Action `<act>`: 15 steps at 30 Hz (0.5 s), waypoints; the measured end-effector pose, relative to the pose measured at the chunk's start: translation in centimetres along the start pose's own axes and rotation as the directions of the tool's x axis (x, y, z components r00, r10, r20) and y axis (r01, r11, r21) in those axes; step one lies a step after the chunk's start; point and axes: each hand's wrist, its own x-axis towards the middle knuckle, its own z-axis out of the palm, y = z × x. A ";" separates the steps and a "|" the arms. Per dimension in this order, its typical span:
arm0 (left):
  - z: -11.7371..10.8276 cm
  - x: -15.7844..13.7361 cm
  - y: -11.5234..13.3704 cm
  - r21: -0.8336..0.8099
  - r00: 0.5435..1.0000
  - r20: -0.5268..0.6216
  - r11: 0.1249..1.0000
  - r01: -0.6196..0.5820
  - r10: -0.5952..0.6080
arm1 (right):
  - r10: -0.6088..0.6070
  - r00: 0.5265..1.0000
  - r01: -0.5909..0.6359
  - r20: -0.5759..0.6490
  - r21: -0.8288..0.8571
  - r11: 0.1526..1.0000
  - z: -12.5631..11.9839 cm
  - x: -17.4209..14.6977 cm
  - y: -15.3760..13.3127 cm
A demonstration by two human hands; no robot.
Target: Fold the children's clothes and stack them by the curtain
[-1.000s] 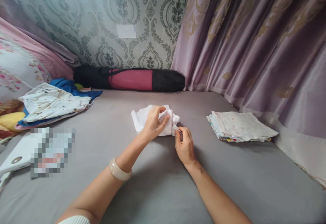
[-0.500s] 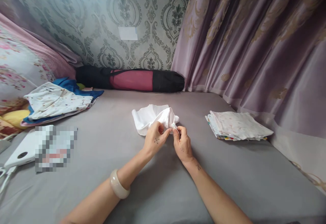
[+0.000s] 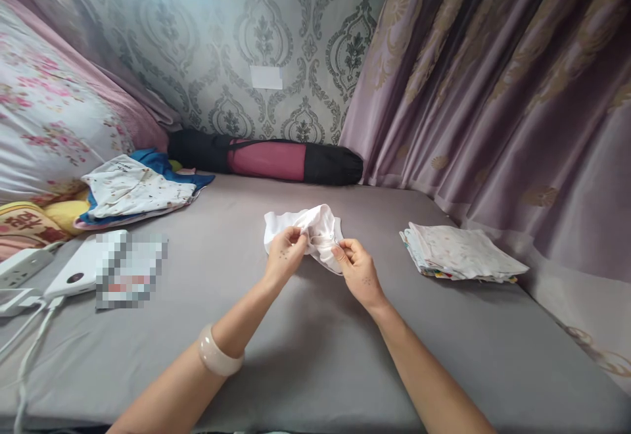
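A small white cloth garment (image 3: 323,223) is bunched up above the grey bed sheet; its exact kind does not show. My left hand (image 3: 286,250) pinches its edge on the left, thumb against fingers. On the right, my right hand (image 3: 357,264) grips another part of the edge between thumb and fingers. Between the two hands the fabric gapes in loose folds, and its left part spreads out behind my left hand. A pale bangle (image 3: 219,353) circles my left forearm.
To the right lies a stack of folded cloths (image 3: 463,250). Patterned clothes (image 3: 140,187) are piled at the left by a floral pillow (image 3: 46,98). Nearer are a white device (image 3: 81,266) and a power strip (image 3: 22,266) with cables. A black and maroon long bag (image 3: 269,158) lies along the wall.
My hands have moved apart, drawing the garment's edge wider between them. Its folds have opened up. The camera view has turned slightly left.
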 end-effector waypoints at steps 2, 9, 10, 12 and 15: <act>-1.1 0.5 1.2 -0.181 0.994 0.013 0.977 0.109 -0.109 | 0.046 0.998 -0.050 0.045 0.083 0.995 -0.8 0.7 -1.1; -5.2 3.0 6.1 -0.494 0.951 -0.012 0.828 0.264 -0.310 | 0.095 0.986 -0.120 0.136 0.190 0.974 -3.9 3.6 -5.3; -5.7 3.4 6.5 -0.495 0.952 -0.041 0.834 0.246 -0.305 | 0.095 0.983 -0.123 0.156 0.179 0.976 -4.3 4.0 -5.9; -6.6 4.1 7.3 -0.462 0.959 -0.090 0.864 0.200 -0.270 | 0.094 0.972 -0.126 0.215 0.143 0.982 -5.1 4.6 -7.2; -7.5 4.9 8.5 -0.398 0.977 -0.147 0.913 0.087 -0.157 | 0.086 0.949 -0.116 0.304 0.085 0.990 -6.3 5.5 -9.1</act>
